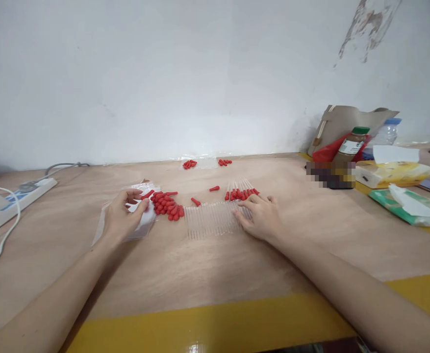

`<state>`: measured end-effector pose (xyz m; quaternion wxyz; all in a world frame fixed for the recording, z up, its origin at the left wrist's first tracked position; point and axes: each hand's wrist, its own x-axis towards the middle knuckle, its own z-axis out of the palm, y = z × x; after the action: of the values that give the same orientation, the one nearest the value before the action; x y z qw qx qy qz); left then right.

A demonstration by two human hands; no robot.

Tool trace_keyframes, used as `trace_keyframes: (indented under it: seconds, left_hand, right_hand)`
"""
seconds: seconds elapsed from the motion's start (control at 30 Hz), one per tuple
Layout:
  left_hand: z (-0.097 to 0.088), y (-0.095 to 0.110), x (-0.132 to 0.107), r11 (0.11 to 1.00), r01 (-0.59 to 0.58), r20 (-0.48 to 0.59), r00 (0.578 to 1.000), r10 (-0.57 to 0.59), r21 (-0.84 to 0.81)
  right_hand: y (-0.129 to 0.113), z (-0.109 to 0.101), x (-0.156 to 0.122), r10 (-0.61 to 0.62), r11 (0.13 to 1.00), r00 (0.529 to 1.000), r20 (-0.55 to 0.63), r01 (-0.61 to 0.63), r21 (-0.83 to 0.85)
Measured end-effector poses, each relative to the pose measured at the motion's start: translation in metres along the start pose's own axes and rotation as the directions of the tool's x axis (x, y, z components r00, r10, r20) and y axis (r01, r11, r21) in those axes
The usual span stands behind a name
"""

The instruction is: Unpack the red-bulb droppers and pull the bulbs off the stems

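Observation:
My left hand [121,213] pinches a red rubber dropper bulb [147,194] between thumb and fingertips. Just right of it lies a heap of red rubber bulbs [166,206], partly beside a clear plastic bag [141,228]. A row of thin glass dropper tubes [207,220] lies side by side in the middle of the table. My right hand [257,213] rests over the right end of that row, thumb and forefinger apart, touching the tubes. Beyond its fingers, several glass tubes fitted with red bulbs [242,193] lie fanned out. Two loose bulbs [196,201] lie behind the row.
At the back, more red bulbs [189,164] lie by a clear plastic sheet [205,163]. On the right stand a bottle with a green cap [351,146], a tissue pack [393,172] and green wipes [408,206]. A power strip [19,201] with white cables is at left.

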<state>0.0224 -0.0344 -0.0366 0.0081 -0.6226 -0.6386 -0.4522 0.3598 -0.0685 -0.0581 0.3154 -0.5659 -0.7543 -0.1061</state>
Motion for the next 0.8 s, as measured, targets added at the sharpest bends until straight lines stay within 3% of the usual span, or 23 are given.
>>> trace_keyframes:
  seconds: [0.17,0.3,0.4,0.53,0.67,0.8]
  left_hand:
    - [0.000,0.008,0.004,0.998,-0.045,0.099,0.994,0.042,0.033]
    - [0.003,0.017,0.033,0.994,-0.071,0.177,0.983,0.055,0.088]
    - [0.011,0.019,0.061,0.990,0.048,0.278,0.957,-0.084,0.135]
    - [0.029,0.015,0.081,0.953,0.232,0.366,0.884,-0.290,0.195]
    - [0.042,0.013,0.084,0.936,0.290,0.404,0.846,-0.349,0.202]
    - [0.044,0.015,0.087,0.924,0.329,0.371,0.847,-0.381,0.196]
  right_hand:
    - [0.021,-0.012,0.010,0.217,0.968,0.972,0.088,-0.226,0.108]
    - [0.036,-0.012,0.014,0.323,0.935,0.944,0.070,-0.330,0.131]
    - [0.039,-0.010,0.014,0.345,0.928,0.937,0.063,-0.350,0.129]
    - [0.038,-0.009,0.012,0.327,0.934,0.945,0.026,-0.327,0.141]
    - [0.044,-0.003,0.012,0.325,0.935,0.946,0.019,-0.324,0.146]
    - [0.053,0.010,0.014,0.425,0.860,0.903,0.067,-0.426,0.279]
